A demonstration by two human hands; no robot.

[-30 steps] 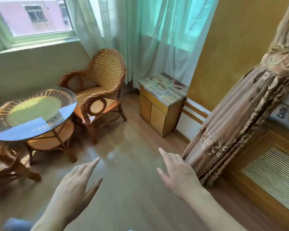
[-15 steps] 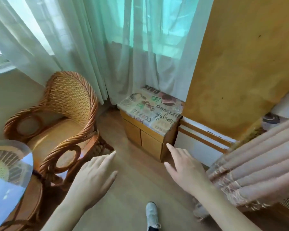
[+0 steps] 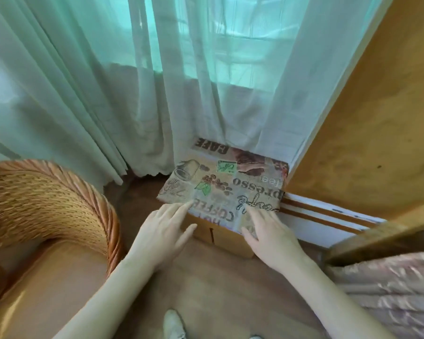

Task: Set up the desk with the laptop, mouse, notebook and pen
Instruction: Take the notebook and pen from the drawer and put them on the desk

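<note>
No laptop, mouse, notebook or pen shows in this view. A low wooden cabinet (image 3: 228, 238) stands on the floor under the window, topped with a coffee-print cloth (image 3: 220, 189). My left hand (image 3: 164, 228) reaches over the cabinet's near left corner, fingers apart, holding nothing. My right hand (image 3: 269, 228) hovers over the near right part of the cloth, fingers apart and empty. Whether either fingertip touches the cloth I cannot tell.
A wicker armchair (image 3: 47, 209) stands close on the left. Sheer green curtains (image 3: 108, 81) hang behind the cabinet. An orange wall (image 3: 377, 118) rises at right, with a heavy patterned curtain (image 3: 389, 294) at lower right. My white shoe (image 3: 173, 324) is on the wood floor.
The view has swung right and closed in on the cabinet; the glass table left the frame. Both hands moved forward, now over the cabinet's front edge.
</note>
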